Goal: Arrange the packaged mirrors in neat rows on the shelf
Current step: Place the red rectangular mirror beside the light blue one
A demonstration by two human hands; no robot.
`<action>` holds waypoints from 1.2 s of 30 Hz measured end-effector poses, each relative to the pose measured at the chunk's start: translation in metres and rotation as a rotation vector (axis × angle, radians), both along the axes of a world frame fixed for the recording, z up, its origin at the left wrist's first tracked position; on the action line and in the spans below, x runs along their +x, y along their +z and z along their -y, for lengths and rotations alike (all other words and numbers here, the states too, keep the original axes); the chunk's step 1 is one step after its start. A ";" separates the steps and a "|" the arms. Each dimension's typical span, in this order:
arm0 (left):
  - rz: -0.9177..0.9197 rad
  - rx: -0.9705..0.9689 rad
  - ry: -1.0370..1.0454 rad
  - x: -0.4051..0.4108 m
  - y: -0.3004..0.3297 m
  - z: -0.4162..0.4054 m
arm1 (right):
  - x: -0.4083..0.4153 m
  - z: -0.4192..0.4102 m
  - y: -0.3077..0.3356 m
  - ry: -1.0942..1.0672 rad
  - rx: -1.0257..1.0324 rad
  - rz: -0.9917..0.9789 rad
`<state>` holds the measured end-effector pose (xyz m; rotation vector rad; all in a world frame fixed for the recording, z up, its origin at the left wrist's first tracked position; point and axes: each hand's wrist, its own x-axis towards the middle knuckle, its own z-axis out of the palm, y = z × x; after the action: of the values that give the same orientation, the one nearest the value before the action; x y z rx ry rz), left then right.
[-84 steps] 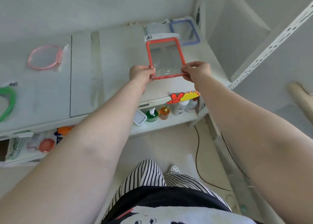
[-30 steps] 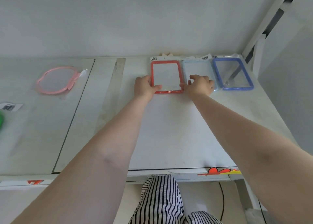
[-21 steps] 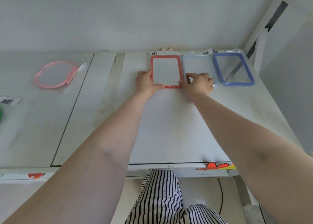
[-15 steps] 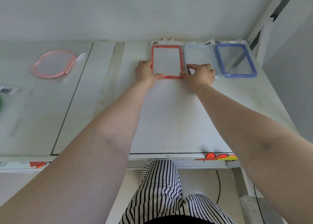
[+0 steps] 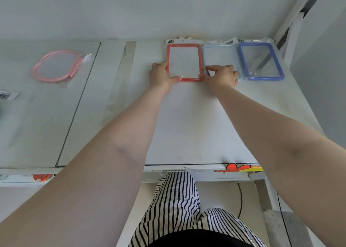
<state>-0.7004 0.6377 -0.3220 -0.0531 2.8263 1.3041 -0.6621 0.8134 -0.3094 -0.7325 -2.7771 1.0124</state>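
Red-framed mirror (image 5: 184,62) now flat on shelf (image 5: 196,119) beside light-blue one (image 5: 219,57); left hand (image 5: 162,76) and right hand (image 5: 221,76) pinch its lower corners

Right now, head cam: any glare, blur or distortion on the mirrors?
Head view: sharp, soft even light. The blue mirror reflects the shelf post, and the red mirror shows plain white. Wide-angle bends the shelf edges, and arms loom large.

- No word or number can be read anywhere.
- Barcode labels (image 5: 231,41) stand on the package tops of the mirrors along the upper middle of the frame; their digits are too small to tell.
- Another barcode tag (image 5: 5,94) lies at the left edge, also illegible.
- The red and yellow flower sticker (image 5: 241,167) on the shelf's front edge, lower right, bears no legible lettering.
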 end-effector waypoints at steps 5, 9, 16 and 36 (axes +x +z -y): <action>0.012 -0.009 0.000 0.000 0.000 0.000 | -0.002 0.000 0.001 -0.007 0.004 0.007; 0.015 -0.037 0.011 0.001 0.002 -0.001 | -0.002 0.000 0.002 -0.007 0.012 0.011; 0.032 -0.119 0.029 0.015 0.016 0.000 | 0.009 -0.006 0.008 0.010 -0.123 -0.047; 0.146 -0.273 -0.072 0.221 0.117 0.048 | 0.185 0.058 0.100 0.524 -0.028 0.145</action>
<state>-0.4790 0.5901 -0.2049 -0.0487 2.8288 0.8566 -0.4767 0.7550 -0.2094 -0.0681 -3.1700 1.1069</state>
